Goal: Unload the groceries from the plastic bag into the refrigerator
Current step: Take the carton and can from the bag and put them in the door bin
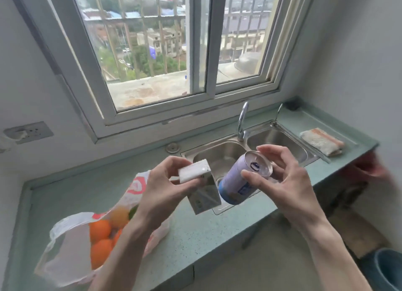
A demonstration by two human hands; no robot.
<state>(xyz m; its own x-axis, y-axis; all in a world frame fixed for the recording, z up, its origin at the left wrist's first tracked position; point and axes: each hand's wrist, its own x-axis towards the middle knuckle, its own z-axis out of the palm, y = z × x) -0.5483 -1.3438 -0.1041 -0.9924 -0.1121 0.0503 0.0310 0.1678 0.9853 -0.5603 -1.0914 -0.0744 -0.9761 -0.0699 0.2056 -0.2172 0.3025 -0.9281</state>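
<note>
**Both hands loaded above the sink edge**

I record the left hand [162, 189] holding a small white-topped paper drink carton [201, 187] in the air, thumb and fingers curled around its upper end, the carton tilted with its base toward the counter. The right hand [285, 182] grips a pale lilac metal drink can with a dark blue base [241, 183]; the thumb presses near the rim on the near side and the fingers wrap the far side. The can is tilted, its silver top facing up toward me. Carton and can sit just beside each other, over the near edge of the stainless steel double sink [219, 154]. I cannot tell whether they touch.

On the speckled pale green countertop [195, 232], to the left and near my left forearm, lies a translucent white plastic bag with red print [65, 247], mouth open. Inside it I see round orange fruits [100, 228] and something green behind them, too hidden to identify.

A curved chrome tap [242, 118] stands behind the sink. A folded white and orange cloth [322, 141] rests on the counter right of the sink. The refrigerator is not in view
</note>
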